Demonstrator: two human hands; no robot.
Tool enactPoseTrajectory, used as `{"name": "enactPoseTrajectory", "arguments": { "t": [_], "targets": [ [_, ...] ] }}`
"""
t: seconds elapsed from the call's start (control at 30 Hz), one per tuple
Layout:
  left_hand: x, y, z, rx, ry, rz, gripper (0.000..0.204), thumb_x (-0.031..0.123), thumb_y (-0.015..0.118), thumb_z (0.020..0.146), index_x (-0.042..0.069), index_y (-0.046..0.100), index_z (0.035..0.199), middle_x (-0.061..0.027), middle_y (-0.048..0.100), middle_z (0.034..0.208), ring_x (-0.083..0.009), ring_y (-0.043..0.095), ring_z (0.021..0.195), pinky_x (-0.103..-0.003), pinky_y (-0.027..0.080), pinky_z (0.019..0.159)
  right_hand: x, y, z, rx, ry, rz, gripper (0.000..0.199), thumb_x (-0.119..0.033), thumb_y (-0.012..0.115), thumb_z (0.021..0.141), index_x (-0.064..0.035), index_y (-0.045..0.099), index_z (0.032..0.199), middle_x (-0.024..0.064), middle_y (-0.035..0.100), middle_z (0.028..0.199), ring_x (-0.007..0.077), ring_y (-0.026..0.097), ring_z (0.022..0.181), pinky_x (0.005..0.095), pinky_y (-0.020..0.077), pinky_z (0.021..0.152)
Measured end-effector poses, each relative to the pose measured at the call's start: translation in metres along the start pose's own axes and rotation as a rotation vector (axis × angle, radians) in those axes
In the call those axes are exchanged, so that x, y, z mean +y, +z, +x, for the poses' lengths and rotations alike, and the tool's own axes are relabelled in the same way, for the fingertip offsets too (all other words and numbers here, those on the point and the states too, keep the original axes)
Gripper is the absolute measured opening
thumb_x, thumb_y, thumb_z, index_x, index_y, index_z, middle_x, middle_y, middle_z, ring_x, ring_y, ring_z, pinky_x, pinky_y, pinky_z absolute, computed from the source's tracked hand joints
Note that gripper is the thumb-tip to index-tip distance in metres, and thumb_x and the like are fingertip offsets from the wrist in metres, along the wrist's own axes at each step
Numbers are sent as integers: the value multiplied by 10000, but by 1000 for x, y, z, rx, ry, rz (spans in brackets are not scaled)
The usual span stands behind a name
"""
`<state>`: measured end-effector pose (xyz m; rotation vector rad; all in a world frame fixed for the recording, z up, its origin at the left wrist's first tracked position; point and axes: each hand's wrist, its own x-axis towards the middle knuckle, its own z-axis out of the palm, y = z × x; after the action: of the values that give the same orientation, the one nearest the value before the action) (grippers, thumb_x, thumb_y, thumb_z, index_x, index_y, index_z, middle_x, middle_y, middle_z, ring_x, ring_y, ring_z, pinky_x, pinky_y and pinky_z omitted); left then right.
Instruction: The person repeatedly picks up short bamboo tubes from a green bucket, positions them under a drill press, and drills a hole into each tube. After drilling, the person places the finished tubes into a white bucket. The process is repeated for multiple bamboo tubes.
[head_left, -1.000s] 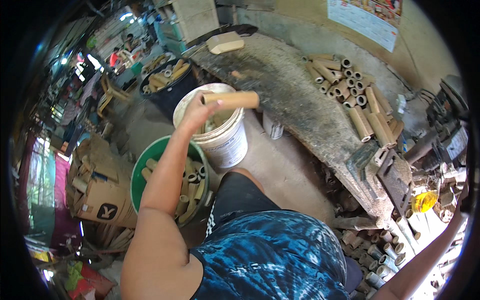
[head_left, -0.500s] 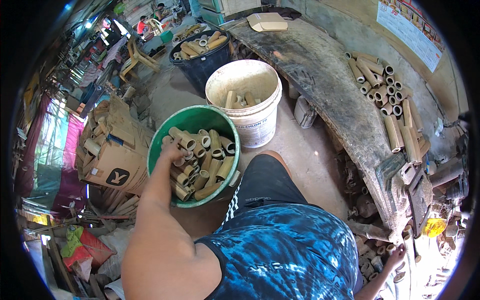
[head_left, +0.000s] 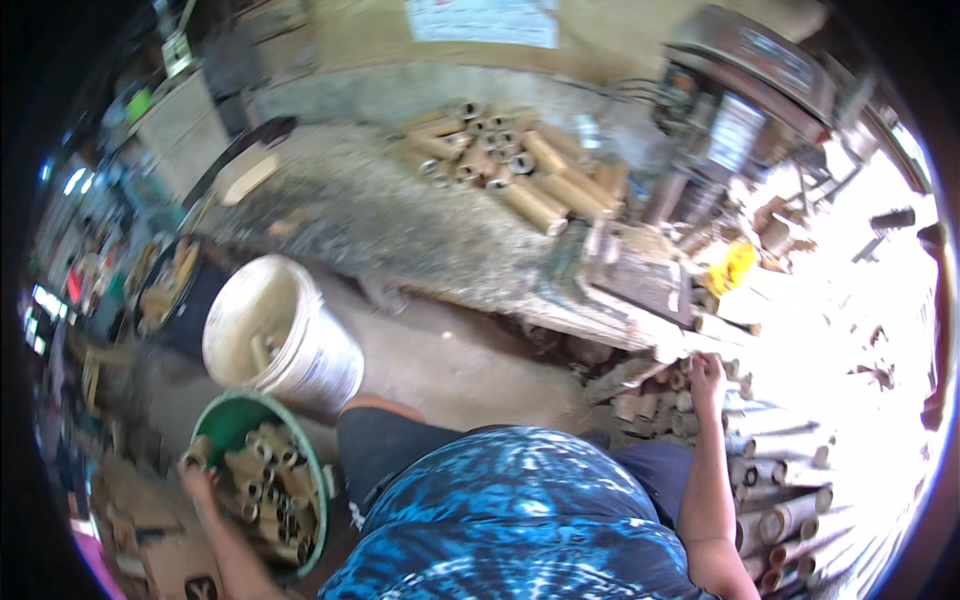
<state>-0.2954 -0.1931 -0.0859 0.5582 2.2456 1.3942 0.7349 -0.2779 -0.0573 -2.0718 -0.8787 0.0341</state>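
Observation:
My left hand (head_left: 200,484) is closed around one end of a short bamboo tube (head_left: 198,452) at the left rim of a green tub (head_left: 318,480). Inside that tub lie several more cut bamboo tubes (head_left: 268,490), jumbled at different angles. My right hand (head_left: 708,380) is raised beside the near right corner of the worn workbench (head_left: 350,200), above a pile of bamboo tubes (head_left: 790,515). Glare and motion blur hide whether its fingers hold anything.
A white bucket (head_left: 335,365) with a few pieces in it stands behind the tub. Bamboo tubes are heaped (head_left: 500,150) on the bench against the wall. A bench machine (head_left: 750,70) stands at the back right, near a yellow object (head_left: 732,268). A cardboard box (head_left: 165,560) sits lower left.
The view has swung to the right, bringing the machine and the right-hand pile into sight. My left hand has moved from inside the tub to its left rim with a tube.

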Motion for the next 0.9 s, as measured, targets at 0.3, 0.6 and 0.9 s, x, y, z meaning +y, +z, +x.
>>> {"name": "enactPoseTrajectory", "arguments": {
  "t": [0.3,0.6,0.9],
  "targets": [
    [236,126,-182,-1105,402,-580,478,153,590,897,137,505,1366,-120,541,1313,-332,624,1112,-474,567,882,-227,-112,91,357,-478,213,530,-280,688,989,-98,513,1456,61,606,961,139,597,826,296,512,780],
    [313,341,-451,-1984,226,-477,315,198,721,896,133,586,1173,-64,602,1170,-207,638,1017,-331,513,762,-349,-146,155,403,-614,-231,634,-330,674,950,-169,452,1521,179,618,1341,324,643,1173,415,512,996],
    [329,428,-513,-1805,346,-202,501,250,822,884,140,556,1294,-22,644,1084,-114,618,814,-257,472,688,-358,-171,137,424,-626,-181,362,-189,645,941,-11,585,1251,272,677,1022,443,642,1023,488,506,877]
  ]
}}
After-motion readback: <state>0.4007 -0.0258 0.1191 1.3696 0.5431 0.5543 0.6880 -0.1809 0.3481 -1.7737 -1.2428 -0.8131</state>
